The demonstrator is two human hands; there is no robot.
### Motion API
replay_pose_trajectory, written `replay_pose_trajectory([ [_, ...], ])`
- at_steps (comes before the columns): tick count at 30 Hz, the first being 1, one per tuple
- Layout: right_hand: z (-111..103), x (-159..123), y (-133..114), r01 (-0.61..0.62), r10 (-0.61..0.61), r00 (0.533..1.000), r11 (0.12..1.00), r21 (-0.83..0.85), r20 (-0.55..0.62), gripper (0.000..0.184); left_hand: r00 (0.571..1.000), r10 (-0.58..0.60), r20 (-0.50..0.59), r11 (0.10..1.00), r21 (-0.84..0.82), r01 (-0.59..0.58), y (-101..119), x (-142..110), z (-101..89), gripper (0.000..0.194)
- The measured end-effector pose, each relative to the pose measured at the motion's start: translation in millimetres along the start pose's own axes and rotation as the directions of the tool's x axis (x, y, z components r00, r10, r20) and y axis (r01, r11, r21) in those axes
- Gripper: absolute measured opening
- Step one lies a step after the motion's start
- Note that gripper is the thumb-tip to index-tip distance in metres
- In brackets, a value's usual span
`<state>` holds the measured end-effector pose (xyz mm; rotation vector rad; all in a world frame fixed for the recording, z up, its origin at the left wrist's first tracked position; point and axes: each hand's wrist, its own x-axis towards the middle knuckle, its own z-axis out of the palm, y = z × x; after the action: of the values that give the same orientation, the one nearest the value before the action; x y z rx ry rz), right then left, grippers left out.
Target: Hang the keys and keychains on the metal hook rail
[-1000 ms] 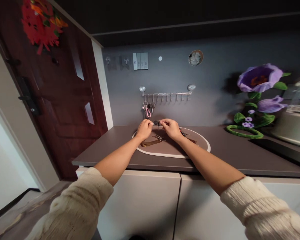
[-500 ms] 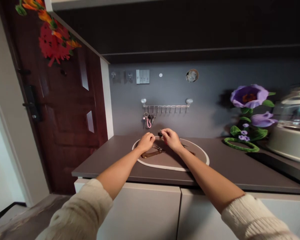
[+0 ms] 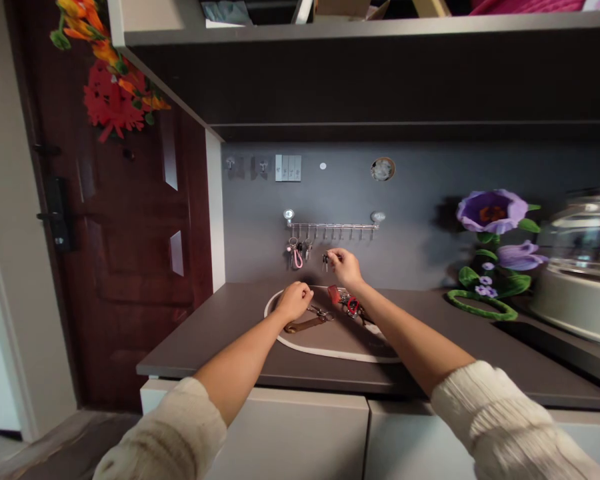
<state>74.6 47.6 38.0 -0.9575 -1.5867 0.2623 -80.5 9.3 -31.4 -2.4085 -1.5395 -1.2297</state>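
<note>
My right hand (image 3: 347, 267) is raised off the counter, its fingertips pinching a small bunch of dark-headed keys (image 3: 325, 261) just below the hook rail (image 3: 333, 227). Over the left part of the oval mat (image 3: 325, 351), my left hand (image 3: 295, 301) is curled closed; anything inside it is hidden. Right by it lie keys on a ring with a brown strap (image 3: 305, 325). Beneath my right wrist are more keys with red tags (image 3: 350, 305), partly covered by my forearm. Several keys with a pink loop (image 3: 297, 257) hang at the rail's left end.
A shelf (image 3: 360, 73) juts out above the counter (image 3: 205, 333). To the right stand a purple flower ornament (image 3: 493, 213) and a clear-domed appliance (image 3: 580, 273). On the left is a dark red door (image 3: 125, 287). Small hooks (image 3: 263, 167) are stuck on the wall.
My right hand has lifted the keys from above the mat toward the rail, uncovering the red-tagged keys. The left hand stays over the mat. The view has tilted up, showing shelf contents.
</note>
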Motion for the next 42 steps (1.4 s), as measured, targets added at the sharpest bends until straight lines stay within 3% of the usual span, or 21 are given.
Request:
replay_pose_trajectory([
  [8, 23, 46, -3, -0.094, 0.091, 0.989, 0.995, -0.022, -0.113, 0.022, 1.0, -0.017, -0.009, 1.0, -0.009, 0.017, -2, 2, 4.5, 0.019],
  [16, 47, 70, 0, -0.242, 0.239, 0.947, 0.97, 0.013, -0.216, 0.021, 1.0, -0.024, -0.01, 1.0, -0.015, 0.024, 0, 3, 3.0, 0.02],
  [22, 53, 77, 4, -0.326, 0.315, 0.917, 0.945, -0.003, -0.245, 0.02, 1.0, -0.019, -0.01, 1.0, -0.013, 0.019, -3, 4, 4.4, 0.019],
  [29, 57, 76, 18, -0.208, 0.231, 0.96, 0.967, 0.148, -0.157, 0.022, 0.999, -0.041, -0.004, 0.998, -0.047, 0.041, -4, 4, 4.4, 0.018],
  [42, 55, 67, 21, -0.307, 0.322, 0.935, 0.945, 0.111, -0.15, 0.016, 0.999, -0.05, -0.002, 0.996, -0.078, 0.049, -3, 4, 2.8, 0.017],
])
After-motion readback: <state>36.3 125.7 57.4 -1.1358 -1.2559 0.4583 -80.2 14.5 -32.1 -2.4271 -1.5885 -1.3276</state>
